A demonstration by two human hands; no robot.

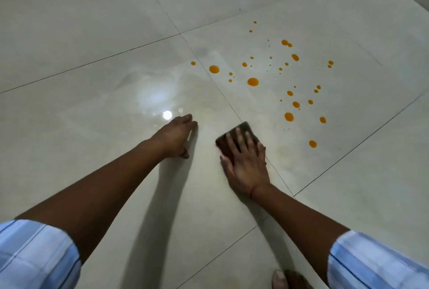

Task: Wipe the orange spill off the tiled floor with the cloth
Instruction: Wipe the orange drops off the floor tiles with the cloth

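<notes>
Cloth (pixel 241 131) under right hand (pixel 246 168), spill (pixel 253 82) beyond.

Rolled light-blue striped sleeves (pixel 34 251), bare toes (pixel 290 280), lamp glare (pixel 167 115)

Counts on the tiled floor (pixel 92 33)

There were two hands, left hand (pixel 177 136) and right hand (pixel 246 165), one dark cloth (pixel 241 129), two rolled blue sleeves (pixel 34 249), and roughly forty orange drops (pixel 253 81) (the tiniest specks were too small to count).

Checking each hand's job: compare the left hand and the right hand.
The right hand lies flat, fingers spread, pressing the dark brown cloth; the left hand holds nothing. The left rests on fingertips, farther from the orange drops. Both touch the glossy cream tiled floor.
</notes>
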